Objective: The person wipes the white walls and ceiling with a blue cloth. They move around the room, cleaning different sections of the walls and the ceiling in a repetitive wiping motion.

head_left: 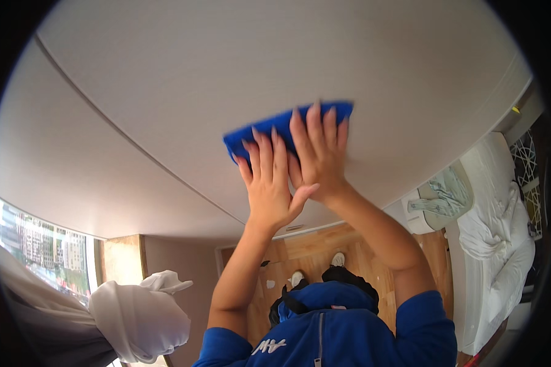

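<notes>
Both my hands are raised in front of me, flat against a folded blue cloth [282, 120] on a large pale wall surface [275, 59]. The fingers of my left hand [268, 176] lie spread over the cloth's left and lower part, its thumb pointing right. Higher up, my right hand [320, 153] presses on the cloth's right part, fingers apart. The two hands are side by side, with my left thumb overlapping the base of the right hand. The cloth's upper edge slants up to the right. Whatever lies under the palms is hidden.
A long seam [133, 143] crosses the pale surface on the left. A knotted light curtain [137, 316] hangs near a window [41, 243] at lower left. Wooden floor [312, 241] lies below. To the right stand a bed with white bedding [500, 238] and patterned fabric [443, 195].
</notes>
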The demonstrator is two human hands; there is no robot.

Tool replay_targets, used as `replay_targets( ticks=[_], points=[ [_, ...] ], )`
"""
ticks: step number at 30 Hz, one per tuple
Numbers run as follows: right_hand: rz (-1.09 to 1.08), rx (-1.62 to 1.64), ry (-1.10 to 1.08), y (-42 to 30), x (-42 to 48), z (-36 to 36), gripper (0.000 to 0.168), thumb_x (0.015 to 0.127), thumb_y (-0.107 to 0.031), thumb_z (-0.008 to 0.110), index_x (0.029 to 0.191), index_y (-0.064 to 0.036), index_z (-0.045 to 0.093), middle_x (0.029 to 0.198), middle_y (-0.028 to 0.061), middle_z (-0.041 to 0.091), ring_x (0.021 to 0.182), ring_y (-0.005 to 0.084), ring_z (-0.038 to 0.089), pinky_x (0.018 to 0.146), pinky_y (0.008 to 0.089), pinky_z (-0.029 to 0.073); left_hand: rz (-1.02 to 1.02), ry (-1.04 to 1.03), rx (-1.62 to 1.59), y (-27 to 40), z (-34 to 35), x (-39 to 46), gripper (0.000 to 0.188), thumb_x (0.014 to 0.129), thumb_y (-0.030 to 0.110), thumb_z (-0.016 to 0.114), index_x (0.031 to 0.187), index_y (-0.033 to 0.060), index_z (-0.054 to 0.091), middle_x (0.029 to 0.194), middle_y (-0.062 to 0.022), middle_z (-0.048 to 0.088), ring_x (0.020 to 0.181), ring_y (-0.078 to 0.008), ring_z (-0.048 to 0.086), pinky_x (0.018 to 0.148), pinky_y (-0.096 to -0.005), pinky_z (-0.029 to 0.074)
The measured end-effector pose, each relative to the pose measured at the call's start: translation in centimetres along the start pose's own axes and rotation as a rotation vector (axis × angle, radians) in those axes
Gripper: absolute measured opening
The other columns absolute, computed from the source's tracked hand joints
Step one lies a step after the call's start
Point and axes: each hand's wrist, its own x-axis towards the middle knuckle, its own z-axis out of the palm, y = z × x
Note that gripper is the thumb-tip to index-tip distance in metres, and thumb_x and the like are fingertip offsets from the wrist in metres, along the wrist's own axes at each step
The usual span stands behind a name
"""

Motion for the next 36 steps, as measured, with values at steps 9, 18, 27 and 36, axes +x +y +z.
replay_targets(
  ticks=[9,18,27,36],
  points=[
    [-0.022,-0.162,0.072,7.6,-8.6,0.5,0.05,0.077,-0.028,0.057,0.124,-0.01,0.05,0.132,0.0142,0.042,0.123,0.0342,0.035,0.099,0.0521,0.021,-0.127,-0.352,-0.009,4.6,7.3,-2.0,0.097,0.074,0.065,0.05,0.134,-0.0069,0.025,0.138,-0.0289,0.022,0.13,-0.045,0.013,0.1,-0.0588,0.005],
    [-0.06,-0.01,0.164,12.4,1.8,-6.5,0.053,0.08,-0.023,0.053,0.129,-0.007,0.044,0.138,0.0163,0.034,0.128,0.0357,0.029,0.102,0.0523,0.016,0.114,0.014,-0.042,9.9,6.1,7.8,0.095,0.076,0.061,0.051,0.138,-0.0033,0.017,0.144,-0.0265,0.009,0.133,-0.0432,0.001,0.101,-0.0546,-0.008],
    [-0.114,-0.105,0.005,22.2,-12.4,-6.9,0.046,0.074,-0.028,0.062,0.117,-0.011,0.056,0.12,0.0101,0.05,0.108,0.0281,0.044,0.096,0.0455,0.027,-0.23,-0.417,0.098,15.1,19.3,0.6,0.104,0.07,0.074,0.043,0.131,-0.0098,0.027,0.135,-0.0325,0.023,0.126,-0.049,0.016,0.099,-0.061,0.004],
    [-0.063,-0.011,0.081,30.0,-4.5,-13.9,0.046,0.079,-0.023,0.054,0.123,-0.012,0.052,0.13,0.0105,0.045,0.117,0.0256,0.041,0.1,0.0436,0.022,-0.054,0.146,0.245,23.1,23.4,9.8,0.103,0.065,0.079,0.042,0.126,-0.004,0.04,0.13,-0.0272,0.036,0.121,-0.0438,0.028,0.099,-0.0555,0.01]
  ],
)
